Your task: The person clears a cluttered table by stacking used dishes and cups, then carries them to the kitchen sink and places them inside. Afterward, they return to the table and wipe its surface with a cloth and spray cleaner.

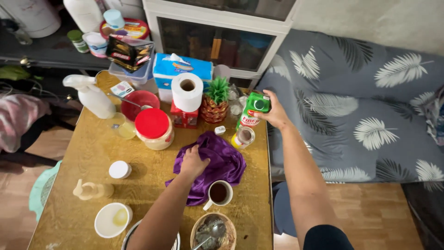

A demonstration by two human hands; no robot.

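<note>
From the head camera, the left hand (pixel 193 161) lies palm down on a purple cloth (pixel 217 164), its fingers (pixel 188 153) curled and pressing into the bunched fabric, so it grips the cloth against the table (pixel 88 153). The cloth sits near the table's right edge, just beside a white mug (pixel 218 193) of dark drink.

The right hand (pixel 275 113) reaches out over the far right corner and wraps around a green carton (pixel 253 110); its fingers are closed on the carton's far side, the thumb toward the top. The carton stands upright or slightly tilted, just above a small jar (pixel 243 137) with a yellow band. Whether the carton's base rests on the table cannot be told, since the jar covers it.

A toilet roll (pixel 187 91), a pineapple-shaped ornament (pixel 215 101) and a red-lidded jar (pixel 154 128) stand behind the cloth.

At the bottom edge a wooden bowl (pixel 212 234) with a spoon is cut off, and the left forearm hides most of a metal bowl (pixel 134 231). The right fingertips are hidden behind the carton.
</note>
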